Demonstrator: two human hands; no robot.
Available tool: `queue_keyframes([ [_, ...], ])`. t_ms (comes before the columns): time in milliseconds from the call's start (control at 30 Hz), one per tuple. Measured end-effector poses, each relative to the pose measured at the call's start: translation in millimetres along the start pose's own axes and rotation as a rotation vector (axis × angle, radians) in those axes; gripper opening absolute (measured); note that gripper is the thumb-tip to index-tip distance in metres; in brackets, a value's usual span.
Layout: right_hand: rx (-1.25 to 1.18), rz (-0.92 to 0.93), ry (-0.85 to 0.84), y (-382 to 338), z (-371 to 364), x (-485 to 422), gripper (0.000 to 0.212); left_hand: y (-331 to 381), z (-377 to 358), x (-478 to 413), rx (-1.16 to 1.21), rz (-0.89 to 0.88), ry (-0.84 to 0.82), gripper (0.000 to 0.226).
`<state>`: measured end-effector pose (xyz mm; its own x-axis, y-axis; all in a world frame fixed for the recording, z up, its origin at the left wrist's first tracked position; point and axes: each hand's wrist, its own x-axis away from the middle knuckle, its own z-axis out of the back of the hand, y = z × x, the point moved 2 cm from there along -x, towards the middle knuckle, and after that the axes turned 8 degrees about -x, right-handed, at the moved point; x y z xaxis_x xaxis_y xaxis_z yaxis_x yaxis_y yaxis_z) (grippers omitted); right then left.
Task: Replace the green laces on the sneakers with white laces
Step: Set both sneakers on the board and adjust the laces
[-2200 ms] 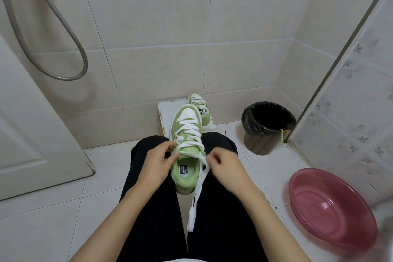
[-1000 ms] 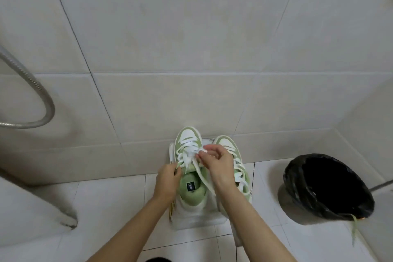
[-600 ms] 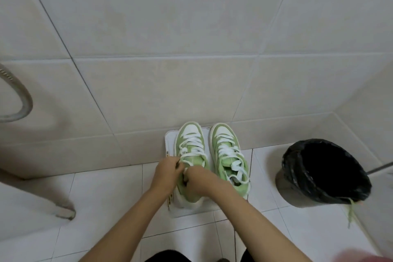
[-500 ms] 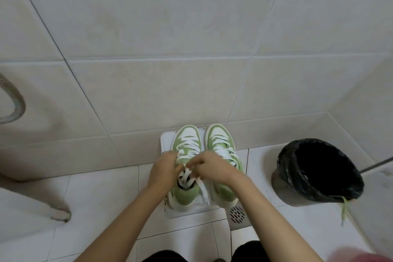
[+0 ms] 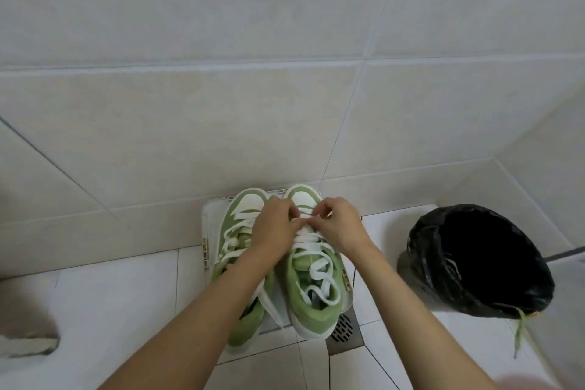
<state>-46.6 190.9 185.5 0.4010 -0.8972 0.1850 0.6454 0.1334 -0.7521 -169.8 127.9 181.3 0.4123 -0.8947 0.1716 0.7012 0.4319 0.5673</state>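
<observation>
Looking nearly done: both sneakers [image 5: 311,307] wearing white laces [image 5: 319,272]; left hand [image 5: 275,226], right hand [image 5: 340,226] pinching white laces, tidying toe-end rows. Green lace [image 5: 519,336] hanging off bin [image 5: 427,272], 3 o'clock.

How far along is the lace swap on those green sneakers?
Nearly finished, it seems. Done: the left green-and-white sneaker and the right sneaker both show flat white laces, and a pale green lace dangles from the black-bagged bin. In hand: the left hand and right hand pinch the right sneaker's laces near its toe. Left: probably tidying the loose lace ends.
</observation>
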Motion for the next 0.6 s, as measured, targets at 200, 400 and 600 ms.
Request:
queue_keyframes([
  [200,0.146,0.007,-0.063,0.4,-6.0,-2.5,0.011,-1.1,-5.1,-2.9,-0.092,-0.043,0.011,0.016],
  [400,-0.031,-0.052,-0.001,7.5,-3.9,9.7,0.014,-6.7,-4.2,-1.3,-0.013,-0.041,-0.01,0.014],
  [600,-0.243,-0.064,-0.037,-1.1,19.8,25.2,0.001,-9.4,16.0,13.6,0.119,-0.199,-0.157,0.009],
])
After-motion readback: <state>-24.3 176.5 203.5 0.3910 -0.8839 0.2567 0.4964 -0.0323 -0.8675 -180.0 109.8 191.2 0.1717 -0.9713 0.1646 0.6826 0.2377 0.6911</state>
